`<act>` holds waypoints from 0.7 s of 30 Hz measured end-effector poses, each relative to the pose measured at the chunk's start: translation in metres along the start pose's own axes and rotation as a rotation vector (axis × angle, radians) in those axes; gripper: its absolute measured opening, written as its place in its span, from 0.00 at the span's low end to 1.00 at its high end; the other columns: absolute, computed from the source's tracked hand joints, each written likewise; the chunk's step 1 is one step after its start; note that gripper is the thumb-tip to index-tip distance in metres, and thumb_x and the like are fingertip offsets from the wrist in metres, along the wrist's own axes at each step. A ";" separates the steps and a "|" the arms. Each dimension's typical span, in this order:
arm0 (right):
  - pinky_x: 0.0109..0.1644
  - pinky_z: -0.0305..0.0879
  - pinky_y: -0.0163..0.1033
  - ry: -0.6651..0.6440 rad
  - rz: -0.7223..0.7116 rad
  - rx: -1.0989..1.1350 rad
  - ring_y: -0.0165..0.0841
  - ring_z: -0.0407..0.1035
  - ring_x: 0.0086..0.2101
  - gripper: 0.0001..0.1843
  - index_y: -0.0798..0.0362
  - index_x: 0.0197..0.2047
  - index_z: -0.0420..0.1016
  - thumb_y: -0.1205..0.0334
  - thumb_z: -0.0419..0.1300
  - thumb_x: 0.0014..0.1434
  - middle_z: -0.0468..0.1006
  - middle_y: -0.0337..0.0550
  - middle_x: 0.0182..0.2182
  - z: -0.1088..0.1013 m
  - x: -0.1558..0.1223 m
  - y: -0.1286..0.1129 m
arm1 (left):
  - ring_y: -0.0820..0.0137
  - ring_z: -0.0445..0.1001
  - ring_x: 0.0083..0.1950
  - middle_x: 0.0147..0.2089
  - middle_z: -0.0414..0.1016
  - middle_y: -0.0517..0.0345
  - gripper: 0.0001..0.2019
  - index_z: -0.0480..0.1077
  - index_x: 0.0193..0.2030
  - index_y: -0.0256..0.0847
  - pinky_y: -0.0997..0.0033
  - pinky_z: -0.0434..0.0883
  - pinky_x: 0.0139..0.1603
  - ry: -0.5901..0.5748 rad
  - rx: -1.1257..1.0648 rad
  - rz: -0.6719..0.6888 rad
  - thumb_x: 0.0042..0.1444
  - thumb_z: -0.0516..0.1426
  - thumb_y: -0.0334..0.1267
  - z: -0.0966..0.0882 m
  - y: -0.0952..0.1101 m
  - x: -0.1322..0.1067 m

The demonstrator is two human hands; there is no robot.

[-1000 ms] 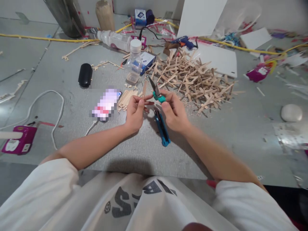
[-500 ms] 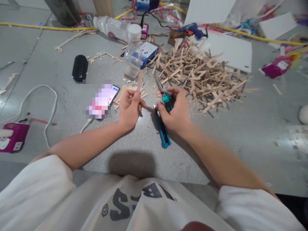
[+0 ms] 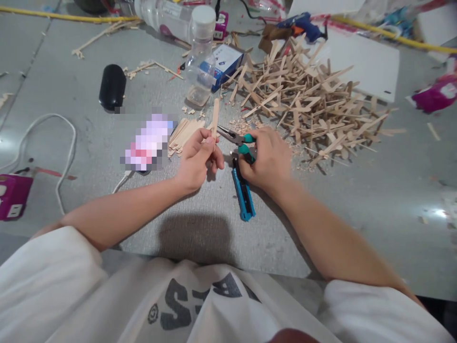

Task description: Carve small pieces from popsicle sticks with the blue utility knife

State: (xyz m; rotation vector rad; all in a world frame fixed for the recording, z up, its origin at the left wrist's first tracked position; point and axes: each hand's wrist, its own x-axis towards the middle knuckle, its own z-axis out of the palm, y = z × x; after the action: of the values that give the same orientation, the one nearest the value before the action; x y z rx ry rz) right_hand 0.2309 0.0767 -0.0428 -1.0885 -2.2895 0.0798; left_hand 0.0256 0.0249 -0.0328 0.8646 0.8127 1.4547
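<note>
Between thumb and fingers, my left hand [image 3: 198, 159] pinches a wooden craft stick [image 3: 215, 114] that points up and away from me. My right hand [image 3: 267, 159] is closed around the green handles of long-nose pliers [image 3: 233, 137]. The pliers' jaws look slightly parted, with their tips at the stick's right edge; whether they touch it I cannot tell. A blue utility knife [image 3: 243, 193] lies on the table just below my right hand. Beside my left hand rests a small stack of craft sticks [image 3: 185, 135], with wood chips scattered near the pliers.
A big heap of craft sticks [image 3: 307, 105] spreads at the back right, near a blue glue gun [image 3: 303, 26]. A clear bottle [image 3: 200, 59] stands before a blue box [image 3: 228, 64]. To the left are a phone [image 3: 148, 143], a black case [image 3: 112, 88] and a white cable [image 3: 74, 143].
My right hand has turned the pliers leftward, bringing their tips to the craft stick, and their handles have spread. The stick now stands more upright in my left hand. The camera view has shifted slightly.
</note>
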 end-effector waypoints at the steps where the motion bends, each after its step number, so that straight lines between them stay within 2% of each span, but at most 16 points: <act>1: 0.55 0.71 0.59 0.005 -0.016 -0.009 0.55 0.78 0.50 0.19 0.52 0.55 0.72 0.62 0.62 0.61 0.81 0.60 0.49 0.000 0.000 0.000 | 0.76 0.67 0.16 0.21 0.78 0.67 0.28 0.63 0.41 0.46 0.79 0.60 0.17 -0.019 -0.007 -0.017 0.66 0.68 0.67 0.000 0.001 0.000; 9: 0.53 0.72 0.56 0.031 -0.053 -0.050 0.53 0.77 0.50 0.21 0.48 0.57 0.69 0.62 0.62 0.60 0.82 0.56 0.49 0.003 -0.002 0.002 | 0.76 0.68 0.18 0.22 0.78 0.66 0.28 0.62 0.41 0.46 0.78 0.64 0.19 -0.146 -0.091 -0.088 0.67 0.68 0.65 0.001 0.005 -0.002; 14: 0.51 0.73 0.55 0.054 -0.092 -0.025 0.52 0.78 0.48 0.21 0.49 0.58 0.67 0.64 0.61 0.61 0.83 0.56 0.49 0.007 -0.005 0.003 | 0.76 0.71 0.19 0.23 0.79 0.66 0.27 0.62 0.41 0.45 0.79 0.65 0.20 -0.168 -0.098 -0.064 0.69 0.67 0.65 0.003 0.003 -0.003; 21: 0.47 0.74 0.52 -0.026 -0.054 -0.019 0.50 0.80 0.45 0.20 0.48 0.57 0.70 0.62 0.59 0.62 0.84 0.54 0.45 0.002 -0.006 0.004 | 0.74 0.73 0.20 0.23 0.79 0.66 0.30 0.61 0.42 0.46 0.77 0.66 0.22 -0.151 -0.089 -0.092 0.66 0.67 0.70 0.003 0.001 -0.001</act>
State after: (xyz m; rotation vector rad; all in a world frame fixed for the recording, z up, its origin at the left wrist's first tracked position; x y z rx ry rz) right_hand 0.2354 0.0754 -0.0484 -1.0395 -2.3456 0.0509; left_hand 0.0273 0.0242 -0.0306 0.8479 0.6621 1.3186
